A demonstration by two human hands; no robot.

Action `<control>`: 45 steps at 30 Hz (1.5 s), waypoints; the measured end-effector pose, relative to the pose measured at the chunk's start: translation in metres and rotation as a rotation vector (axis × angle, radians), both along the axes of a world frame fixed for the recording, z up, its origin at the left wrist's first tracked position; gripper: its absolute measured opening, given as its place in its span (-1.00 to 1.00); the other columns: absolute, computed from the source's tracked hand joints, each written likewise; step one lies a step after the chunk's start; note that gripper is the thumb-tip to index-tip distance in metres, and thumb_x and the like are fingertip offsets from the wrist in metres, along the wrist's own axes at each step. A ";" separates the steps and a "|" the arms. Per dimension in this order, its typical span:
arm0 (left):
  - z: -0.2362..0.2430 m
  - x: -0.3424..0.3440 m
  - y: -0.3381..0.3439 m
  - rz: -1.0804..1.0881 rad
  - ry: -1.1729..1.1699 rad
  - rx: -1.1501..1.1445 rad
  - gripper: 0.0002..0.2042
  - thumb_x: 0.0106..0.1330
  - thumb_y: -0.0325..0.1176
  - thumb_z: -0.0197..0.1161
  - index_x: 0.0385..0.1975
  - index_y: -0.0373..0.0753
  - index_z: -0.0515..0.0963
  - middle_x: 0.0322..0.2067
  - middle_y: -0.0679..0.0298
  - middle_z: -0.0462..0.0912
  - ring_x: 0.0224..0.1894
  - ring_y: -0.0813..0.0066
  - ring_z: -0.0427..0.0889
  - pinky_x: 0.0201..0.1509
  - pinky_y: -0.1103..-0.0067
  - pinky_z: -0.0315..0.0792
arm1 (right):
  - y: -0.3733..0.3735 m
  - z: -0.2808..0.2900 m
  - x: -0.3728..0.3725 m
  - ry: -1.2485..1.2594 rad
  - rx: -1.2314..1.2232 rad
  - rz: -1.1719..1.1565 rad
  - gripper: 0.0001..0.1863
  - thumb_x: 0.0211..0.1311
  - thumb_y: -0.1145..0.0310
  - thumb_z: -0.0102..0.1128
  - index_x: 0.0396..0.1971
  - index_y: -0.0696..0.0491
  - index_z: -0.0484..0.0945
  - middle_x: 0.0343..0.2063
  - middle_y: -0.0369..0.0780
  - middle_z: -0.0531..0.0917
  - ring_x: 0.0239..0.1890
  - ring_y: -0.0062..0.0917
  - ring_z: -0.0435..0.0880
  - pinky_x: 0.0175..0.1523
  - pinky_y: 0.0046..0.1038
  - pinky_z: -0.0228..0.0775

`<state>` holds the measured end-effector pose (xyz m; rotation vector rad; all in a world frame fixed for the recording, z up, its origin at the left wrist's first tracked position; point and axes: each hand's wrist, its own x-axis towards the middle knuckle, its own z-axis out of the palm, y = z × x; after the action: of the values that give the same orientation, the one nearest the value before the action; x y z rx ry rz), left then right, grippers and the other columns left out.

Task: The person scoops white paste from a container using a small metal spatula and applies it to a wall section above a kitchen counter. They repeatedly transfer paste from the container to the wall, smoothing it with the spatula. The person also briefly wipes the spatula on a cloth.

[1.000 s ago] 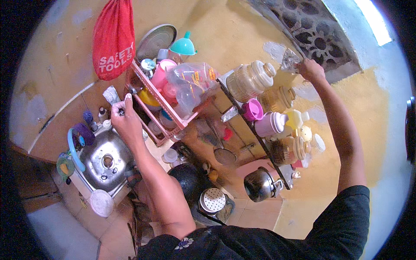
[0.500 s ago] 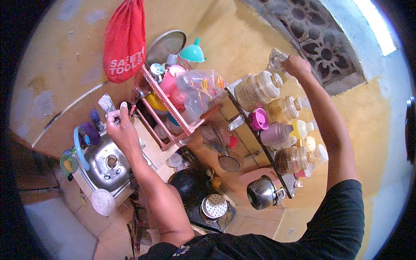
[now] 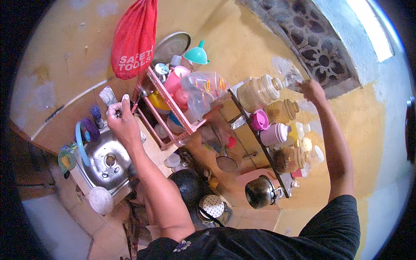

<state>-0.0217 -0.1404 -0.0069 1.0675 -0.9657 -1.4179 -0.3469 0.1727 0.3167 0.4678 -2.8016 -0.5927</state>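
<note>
My left hand (image 3: 125,123) is raised over the counter between the sink and the pink rack, fingers curled. Something small and dark shows among them, too unclear to name. My right hand (image 3: 313,92) reaches far out to the upper right, its fingers closed on a clear, greyish see-through thing (image 3: 293,79), blurred in outline. That clear thing is beside the lid of a large ribbed jar (image 3: 258,93) on the wall shelf. Behind it is the yellow wall.
The pink plastic rack (image 3: 173,99) holds cups, bowls and a clear plastic bag (image 3: 206,89). A red drawstring bag (image 3: 135,41) hangs above. The shelf (image 3: 268,151) carries several jars and a pink cup (image 3: 259,119); a pot (image 3: 259,192) hangs below. Left is a steel sink (image 3: 102,149).
My right hand has moved down and slightly right, with the clear thing in it, coming closer to the jar lid. My left hand stays nearly in place, fingers still curled. The view has shifted slightly.
</note>
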 end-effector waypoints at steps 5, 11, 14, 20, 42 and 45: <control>0.001 -0.004 0.007 -0.017 -0.065 -0.038 -0.70 0.21 -0.24 0.26 -0.60 -0.34 0.41 -0.61 0.33 0.44 -0.51 0.59 0.31 -0.36 0.59 0.28 | -0.043 -0.021 -0.031 0.136 0.162 0.245 -0.36 0.17 -0.16 -0.01 -0.58 0.23 0.54 -0.61 -0.03 0.60 -0.47 -0.24 0.66 -0.29 -0.22 0.46; -0.002 -0.015 0.015 -0.080 0.043 0.023 -0.72 0.22 -0.27 0.24 -0.59 -0.35 0.42 -0.59 0.32 0.47 -0.46 0.56 0.37 -0.28 0.59 0.30 | -0.068 -0.015 -0.037 0.166 0.259 0.063 -0.42 0.13 -0.14 0.05 -0.34 0.18 0.59 -0.27 0.04 0.62 -0.19 -0.11 0.62 -0.14 -0.18 0.46; -0.001 -0.016 0.016 -0.067 -0.088 -0.042 -0.75 0.22 -0.33 0.24 -0.59 -0.35 0.42 -0.55 0.27 0.53 -0.48 0.58 0.43 -0.29 0.61 0.36 | -0.059 0.013 -0.023 0.138 0.290 0.023 -0.42 0.10 -0.14 0.08 -0.33 0.18 0.58 -0.28 0.03 0.62 -0.19 -0.09 0.61 -0.13 -0.17 0.46; 0.000 -0.010 0.008 -0.066 0.078 0.049 -0.72 0.22 -0.26 0.24 -0.59 -0.34 0.42 -0.61 0.34 0.45 -0.48 0.58 0.39 -0.33 0.61 0.31 | -0.006 0.050 0.017 0.178 0.231 -0.018 -0.41 0.13 -0.15 0.04 -0.41 0.21 0.57 -0.38 0.06 0.62 -0.23 -0.07 0.61 -0.17 -0.16 0.46; -0.002 -0.031 0.026 -0.127 -0.029 -0.015 -0.74 0.23 -0.31 0.24 -0.61 -0.31 0.41 -0.58 0.35 0.46 -0.52 0.65 0.30 -0.38 0.65 0.26 | -0.031 0.068 -0.019 0.278 0.351 0.000 -0.36 -0.02 -0.19 0.19 -0.30 0.18 0.56 -0.26 -0.01 0.63 -0.18 -0.16 0.63 -0.15 -0.18 0.47; 0.002 -0.023 0.019 -0.099 0.102 0.054 -0.73 0.24 -0.30 0.24 -0.60 -0.31 0.40 -0.58 0.35 0.45 -0.53 0.63 0.29 -0.38 0.63 0.26 | -0.026 0.079 -0.008 0.294 0.342 0.045 -0.39 0.02 -0.17 0.16 -0.39 0.20 0.57 -0.37 0.02 0.64 -0.26 -0.15 0.64 -0.23 -0.20 0.47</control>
<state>-0.0451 -0.1209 -0.0048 0.9880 -0.9217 -1.5718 -0.3549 0.1462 0.3962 0.4610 -2.4131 -1.0454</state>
